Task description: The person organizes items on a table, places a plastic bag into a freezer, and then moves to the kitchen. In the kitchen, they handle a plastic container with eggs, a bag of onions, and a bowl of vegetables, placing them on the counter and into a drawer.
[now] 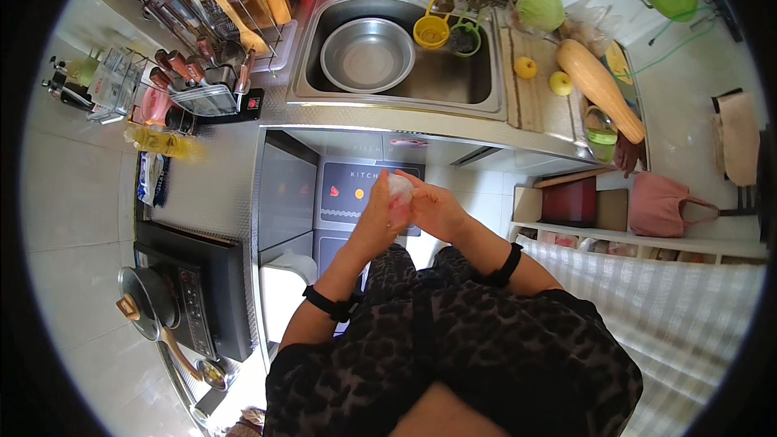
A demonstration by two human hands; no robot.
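Observation:
Between both hands, held out in front of my body, is a small translucent plastic bag point(399, 191) with something pinkish-red in it; what it holds is too blurred to tell. My left hand point(376, 215) grips it from the left side. On its right side, my right hand point(438, 209) has its fingers bent against the bag. Both hands are over the floor, short of the counter edge. Beyond them, a round metal basin point(367, 56) sits in the steel sink point(452, 82), with a yellow strainer point(431, 31) and a green strainer point(465, 39) at the sink's far side.
Right of the sink lie a butternut squash point(598, 88), two yellow fruits point(525, 67) and a cabbage point(539, 8). Knives in a holder point(206, 100) and an oil bottle point(159, 141) stand on the left counter. Nearer are a cooktop point(197, 297) and a lidded pan point(145, 300).

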